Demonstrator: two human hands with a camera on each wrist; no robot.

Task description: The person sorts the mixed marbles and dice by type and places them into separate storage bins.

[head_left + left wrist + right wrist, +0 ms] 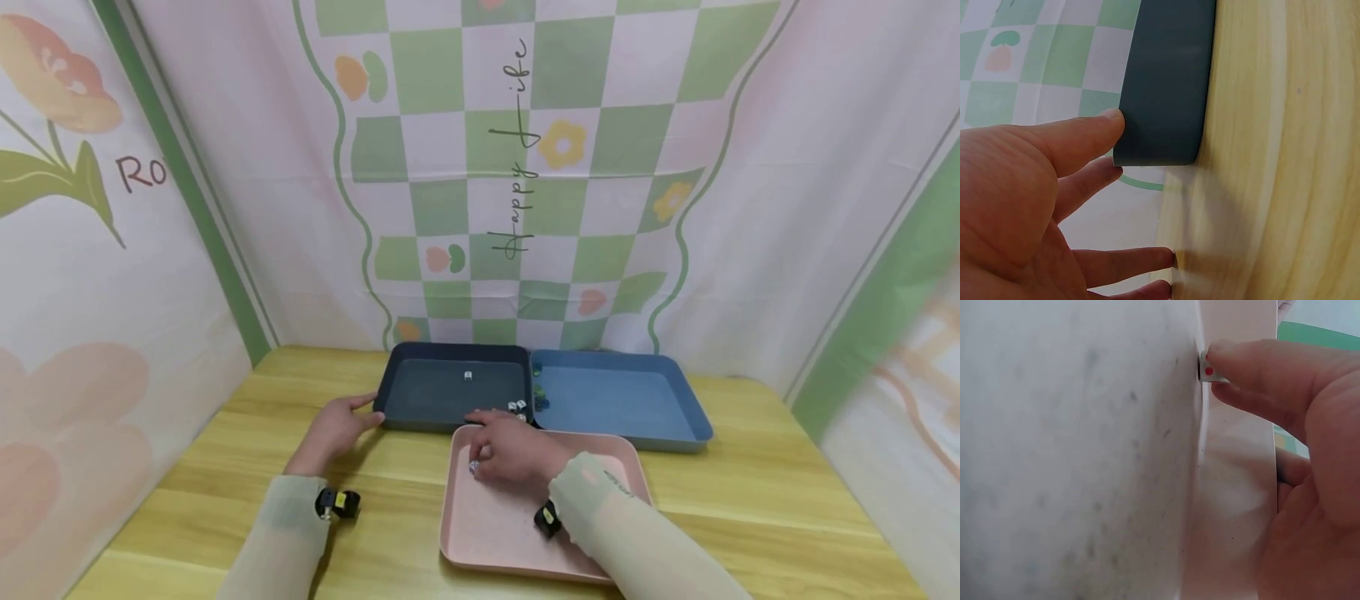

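Note:
My right hand (517,450) reaches over the pink tray (480,546), pinching a white die (1211,370) between thumb and a finger. A red pip shows on the die in the right wrist view, low by the tray's floor. At the near left corner of the dark blue-grey tray (420,400), my left hand (337,427) touches the wall with straight thumb and index finger; its other fingers are spread by the table. One white die (468,376) lies toward the back of the dark tray, and several more white dice (521,404) gather in its near right corner.
A blue tray (622,400) sits right beside the dark one, with several small green and blue pieces (542,402) along its left wall. The pink tray is in front of both on the wood-grain table (750,500). Behind hangs a checked curtain (502,150).

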